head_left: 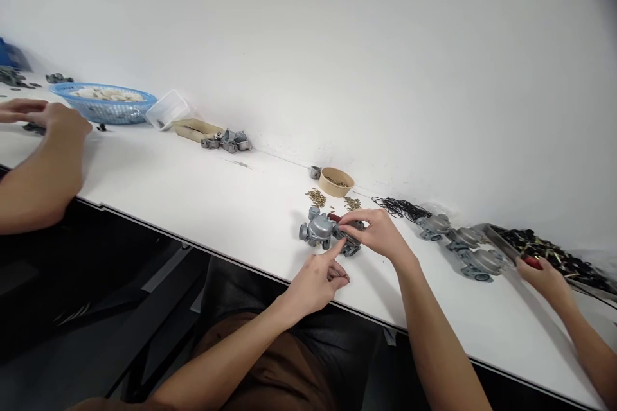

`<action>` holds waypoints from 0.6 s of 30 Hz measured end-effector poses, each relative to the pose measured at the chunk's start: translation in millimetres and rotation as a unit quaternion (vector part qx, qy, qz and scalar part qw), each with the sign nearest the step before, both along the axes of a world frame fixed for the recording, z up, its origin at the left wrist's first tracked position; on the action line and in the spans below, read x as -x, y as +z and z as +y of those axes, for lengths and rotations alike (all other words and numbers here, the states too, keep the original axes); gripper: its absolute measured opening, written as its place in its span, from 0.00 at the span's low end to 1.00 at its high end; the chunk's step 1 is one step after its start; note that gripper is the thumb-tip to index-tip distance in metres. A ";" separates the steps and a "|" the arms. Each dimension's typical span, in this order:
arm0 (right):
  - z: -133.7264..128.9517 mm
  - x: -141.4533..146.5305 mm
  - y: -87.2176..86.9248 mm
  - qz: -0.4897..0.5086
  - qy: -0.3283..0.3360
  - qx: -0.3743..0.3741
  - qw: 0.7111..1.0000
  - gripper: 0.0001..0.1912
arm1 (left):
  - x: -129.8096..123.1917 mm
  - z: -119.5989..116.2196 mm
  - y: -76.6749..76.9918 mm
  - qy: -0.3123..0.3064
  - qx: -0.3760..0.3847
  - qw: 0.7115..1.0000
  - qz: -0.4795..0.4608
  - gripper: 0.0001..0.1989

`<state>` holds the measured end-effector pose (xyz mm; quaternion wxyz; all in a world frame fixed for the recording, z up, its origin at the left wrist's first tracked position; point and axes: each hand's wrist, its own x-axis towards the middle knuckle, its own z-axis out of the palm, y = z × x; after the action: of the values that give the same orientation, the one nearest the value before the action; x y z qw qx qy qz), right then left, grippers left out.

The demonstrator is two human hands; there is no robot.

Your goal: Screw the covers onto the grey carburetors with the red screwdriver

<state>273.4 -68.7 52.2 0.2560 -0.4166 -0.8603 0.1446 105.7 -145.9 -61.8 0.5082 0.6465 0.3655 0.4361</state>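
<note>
Two grey metal carburetors stand close together on the table before me: the left carburetor (320, 229) shows its domed top, while my hands partly cover the right carburetor (353, 248). My right hand (380, 232) is over the right one, thumb and forefinger pinched; what lies between them is too small to tell. Beside those fingertips shows a red handle (333, 217), its other end hidden. With its forefinger stretched to the right carburetor, my left hand (315, 279) keeps its other fingers curled around small brass jets (346, 278).
Behind stands a tan bowl (336, 187) of brass parts, with loose brass piles (317, 198) in front. Black rings (400, 207), more carburetors (477, 261) and a tray (496, 236) lie right, near a co-worker's hand (547, 279). Another person's hands (60, 119) work left, by a blue basket (108, 112).
</note>
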 end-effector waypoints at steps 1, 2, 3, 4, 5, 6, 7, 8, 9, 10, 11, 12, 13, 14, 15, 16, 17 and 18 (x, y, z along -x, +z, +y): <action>-0.5 -0.1 -0.3 -0.003 0.002 0.003 1.000 0.05 | 0.1 -0.1 -0.3 0.001 -0.003 1.000 0.006 0.42; -0.7 -0.3 -0.7 -0.005 0.004 0.008 1.000 0.05 | 0.2 -0.3 -0.5 0.002 -0.004 1.000 0.011 0.42; -0.8 -0.8 -1.2 -0.005 0.005 0.014 1.000 0.05 | 0.5 -0.3 -0.6 0.002 -0.004 1.000 0.015 0.42; -0.5 -1.4 -1.9 -0.004 0.006 0.020 1.000 0.05 | 0.7 -0.4 -0.6 0.001 -0.004 1.000 0.018 0.42; 0.2 -2.3 -2.6 -0.003 0.006 0.027 1.000 0.05 | 0.9 -0.3 -0.6 0.001 -0.004 1.000 0.021 0.43; 1.2 -3.5 -3.2 0.001 0.005 0.032 0.999 0.05 | 1.0 -0.3 -0.3 0.003 -0.006 1.000 0.023 0.43; 2.7 -5.0 -3.8 0.005 0.002 0.037 0.999 0.05 | 0.9 -0.4 0.0 0.003 -0.007 1.000 0.022 0.43; 4.3 -6.8 -4.3 0.010 -0.002 0.040 0.999 0.05 | 0.5 -0.5 0.4 0.004 -0.008 1.000 0.019 0.42; 6.2 -8.9 -4.8 0.017 -0.008 0.042 0.999 0.05 | -0.1 -0.8 0.9 0.005 -0.009 1.000 0.015 0.41; 8.0 -11.2 -5.2 0.026 -0.015 0.043 0.999 0.04 | -0.8 -1.4 1.4 0.006 -0.010 1.000 0.008 0.39; 9.7 -13.6 -5.7 0.037 -0.023 0.043 0.998 0.04 | -1.5 -2.3 1.9 0.008 -0.010 1.000 -0.001 0.36; 11.2 -15.9 -6.3 0.050 -0.030 0.042 0.997 0.03 | -2.0 -3.6 2.3 0.012 -0.008 1.000 -0.012 0.33; 12.2 -17.8 -7.2 0.065 -0.036 0.042 0.996 0.04 | -1.7 -5.2 2.8 0.018 -0.003 1.000 -0.025 0.29; 12.9 -19.1 -8.3 0.081 -0.042 0.042 0.995 0.05 | -0.6 -7.1 3.2 0.028 0.001 0.999 -0.041 0.26; 13.2 -19.6 -9.8 0.097 -0.047 0.043 0.993 0.06 | 1.9 -8.9 3.7 0.041 0.005 0.997 -0.057 0.22; 13.3 -19.0 -11.6 0.114 -0.051 0.044 0.991 0.08 | 5.7 -10.6 4.2 0.059 0.005 0.996 -0.073 0.18; 13.2 -17.4 -13.8 0.130 -0.056 0.045 0.989 0.09 | 10.9 -11.8 4.7 0.080 0.002 0.993 -0.086 0.15; 13.3 -14.9 -16.2 0.146 -0.060 0.045 0.986 0.09 | 17.1 -12.5 5.3 0.105 -0.004 0.990 -0.098 0.13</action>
<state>288.3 -55.4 35.9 0.3678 -0.4534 -0.7795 0.2270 88.6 -158.4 -56.5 0.4905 0.5608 0.3778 0.5497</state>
